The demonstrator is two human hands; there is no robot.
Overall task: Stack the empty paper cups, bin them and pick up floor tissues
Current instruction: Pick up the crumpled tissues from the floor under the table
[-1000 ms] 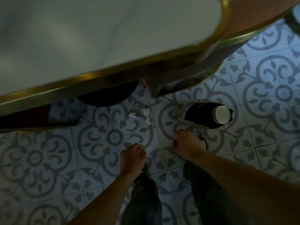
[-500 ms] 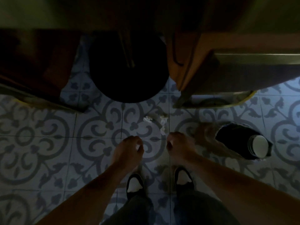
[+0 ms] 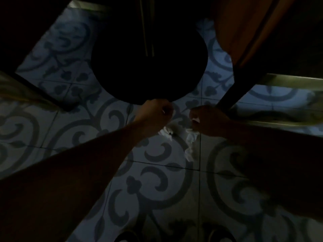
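The scene under the table is very dim. Crumpled white tissues (image 3: pixel 190 142) lie on the patterned floor tiles, with a smaller piece (image 3: pixel 165 132) just to their left. My left hand (image 3: pixel 154 114) hovers over the small piece, fingers curled in, nothing visibly in them. On the other side, my right hand (image 3: pixel 208 122) sits at the upper end of the larger tissue. A small white patch shows at its fingertips; whether that is tissue in a pinch is unclear. No paper cups are in view.
The round black table base (image 3: pixel 148 67) stands directly beyond my hands. A dark chair leg (image 3: pixel 232 95) slants down by my right hand, an orange-brown seat (image 3: pixel 244 28) above it. Another dark frame (image 3: pixel 40 91) lies left. My shoe tips (image 3: pixel 129 236) show at the bottom.
My head has dropped lower under the table and the view has darkened. Both hands have reached forward to the tissues. The black bin bag with the cups has gone out of view.
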